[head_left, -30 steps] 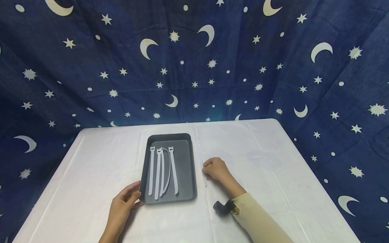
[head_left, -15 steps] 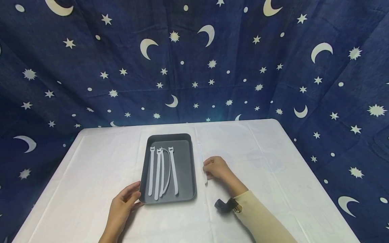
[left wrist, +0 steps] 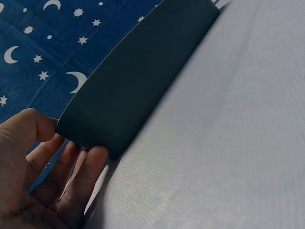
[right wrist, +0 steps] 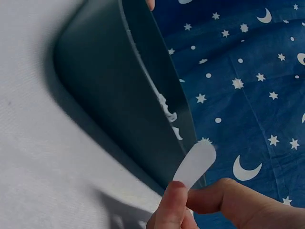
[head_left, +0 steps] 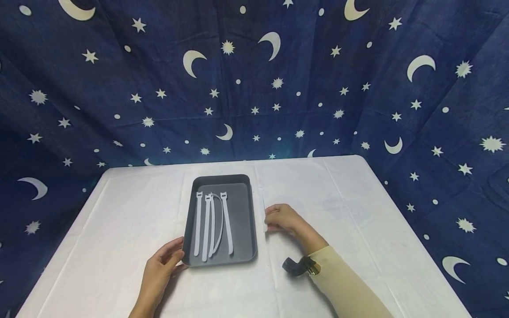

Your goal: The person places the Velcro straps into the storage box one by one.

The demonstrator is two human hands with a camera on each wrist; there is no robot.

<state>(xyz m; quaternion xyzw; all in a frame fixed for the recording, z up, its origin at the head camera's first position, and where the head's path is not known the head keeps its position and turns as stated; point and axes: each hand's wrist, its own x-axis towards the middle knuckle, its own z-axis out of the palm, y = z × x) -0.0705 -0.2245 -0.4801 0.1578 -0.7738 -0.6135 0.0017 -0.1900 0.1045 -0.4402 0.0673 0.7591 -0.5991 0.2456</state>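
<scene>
Beside the tray's right side, my right hand [head_left: 284, 218] pinches a white hook-and-loop cable tie [right wrist: 196, 162] between thumb and finger. Its rounded end sticks up past the fingertips in the right wrist view. Away from the hand the strap is pale and hard to make out against the white cloth. My left hand [head_left: 159, 265] holds the near left corner of a dark grey rectangular tray [head_left: 244, 221], with fingertips against its wall in the left wrist view. Several more white cable ties [head_left: 197, 225] lie lengthwise inside the tray, one of them bowed.
The tray stands on a table covered with a white cloth [head_left: 111, 229]. Behind the table hangs a dark blue curtain [head_left: 254, 66] with moons and stars. A black wrist camera mount [head_left: 296, 266] sits at the right sleeve's cuff.
The near end of the cable tie has come up off the cloth and now sits at my right fingertips. The right hand has shifted slightly. My left hand and the tray stay put.
</scene>
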